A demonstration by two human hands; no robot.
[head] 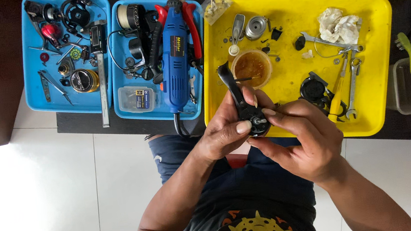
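both hands meet at yellow tray edge; left hand grips black reel part, right hand fingertips pinch its hub.

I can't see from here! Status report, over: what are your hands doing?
Both hands, left and right, grip a black reel part at the yellow tray's near edge. Amber grease cup just beyond. Nothing in the way.
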